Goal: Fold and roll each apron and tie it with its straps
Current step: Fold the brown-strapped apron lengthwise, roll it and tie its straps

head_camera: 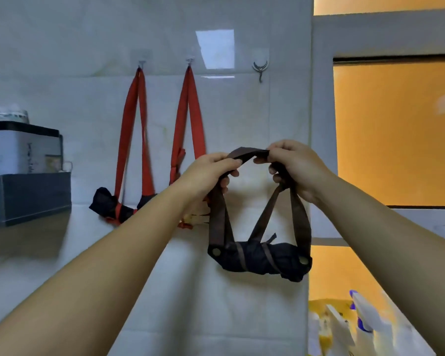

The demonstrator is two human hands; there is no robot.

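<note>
Pale wall tiles (62,47) fill the background, glossy enough to carry a bright square reflection. At the far left a dark shelf (31,196) is fixed to the wall, with a blurred jar (12,115) on the top of it. Next comes the first hook (141,63), where a long red strap (132,129) hangs down to a rolled dark apron (108,204) tied with red ties. Beside it the second hook (190,60) carries another red strap (189,119); what hangs below it is mostly hidden behind the left forearm.

In the middle, the left hand (208,173) pinches one end of a brown strap (247,153), fingers curled round it. The right hand (298,170) grips the other end the same way, so the strap arches between them. From both hands the strap runs down to the rolled apron (262,258), a dark bundle hanging in the air in front of the wall, wrapped with thin brown ties and held to the strap by a brass snap (216,251) at each end. A third hook (260,69) sits on the wall above the hands.

To the right is an orange pane (396,134) in a grey frame, and low in the corner stand blurred spray bottles (362,314).
</note>
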